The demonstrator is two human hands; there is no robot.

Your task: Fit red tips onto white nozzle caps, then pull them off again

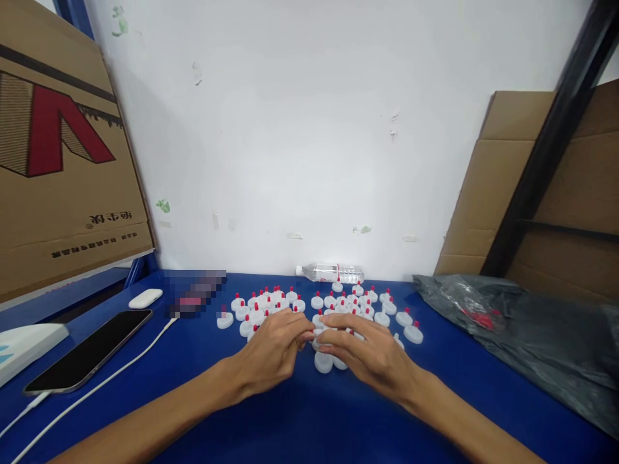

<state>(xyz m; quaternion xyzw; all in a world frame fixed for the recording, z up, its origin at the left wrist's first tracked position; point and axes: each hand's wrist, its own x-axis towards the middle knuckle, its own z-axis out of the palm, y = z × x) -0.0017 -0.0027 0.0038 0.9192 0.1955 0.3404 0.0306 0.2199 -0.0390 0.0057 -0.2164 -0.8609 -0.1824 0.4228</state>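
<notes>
Forearms: bare, the left forearm (184,399) and right forearm (464,412) reach in from the bottom corners and converge mid-table.
Wall: plain white wall (300,129) fills most of the background, marked with scuffs, peeled patches and green smudges.
Surface: deep blue tabletop (290,419), running back to the wall.
Left side: tall brown carton (72,187) with a red and black design and upside-down lettering.
Right side: flattened cardboard (488,187) leans against the wall beside a slanting black frame (532,154).
Bag: crumpled dark grey plastic bag (546,361) spreads along the right edge; a clear packet with red contents (476,309) lies on it.
Phone: black-screened phone (89,351) on the left, plugged in, near a white cable (104,381).
Hands: left hand (278,345) and right hand (370,348) meet over the nearer white caps.
Bottle: clear bottle (329,272) lies on its side by the wall.
White caps (413,334): dozens of round pieces scattered mid-table, most with upright red tips (416,323).
Grip: left fingers are bunched, right fingers curve over; whether either grasps a cap, I cannot tell.
</notes>
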